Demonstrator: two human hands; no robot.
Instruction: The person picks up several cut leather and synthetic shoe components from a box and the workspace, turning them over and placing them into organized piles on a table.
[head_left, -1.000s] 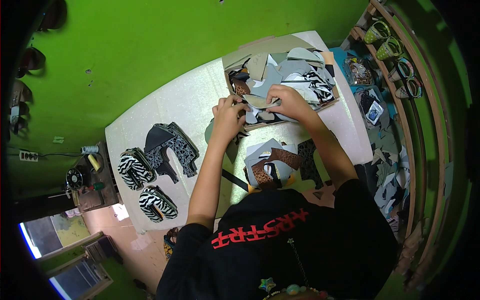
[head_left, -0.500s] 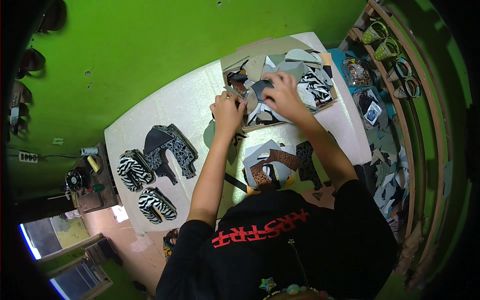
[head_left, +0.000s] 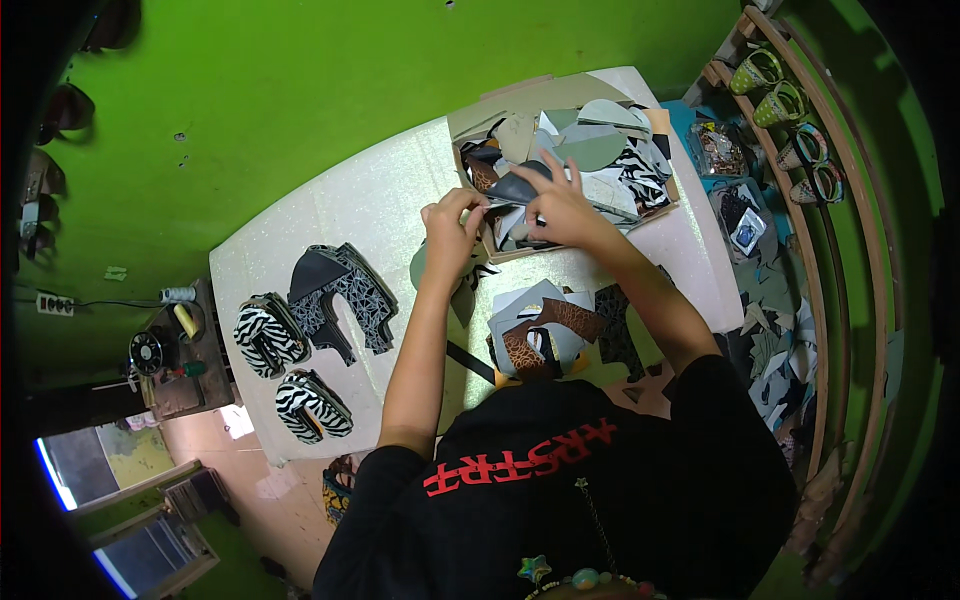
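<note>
A shallow cardboard box (head_left: 660,213) at the far side of the table is heaped with cut material scraps: grey, green, brown-patterned and zebra-striped. At its near left corner my left hand (head_left: 455,228) is closed, thumb and fingertips pinching the edge of a thin scrap. My right hand (head_left: 565,215) is over the box's near side, thumb and forefinger brought together, the other fingers stretched up. What that pinch holds, if anything, I cannot make out. A dark grey curved piece (head_left: 520,186) lies between the hands. Green pieces (head_left: 464,300) lie partly behind my left forearm.
Zebra-striped U-shaped stacks (head_left: 313,405) and dark patterned U-shaped pieces (head_left: 365,305) lie at the table's left. Grey and brown cut pieces (head_left: 540,325) lie close in front of me. A wooden rack (head_left: 815,215) with small shoes (head_left: 780,103) stands at right, beside heaped scraps (head_left: 770,345).
My right hand has drawn slightly back toward me, its thumb and forefinger coming together and other fingers lifting. My left hand stays at the box corner. More of the green scraps shows.
</note>
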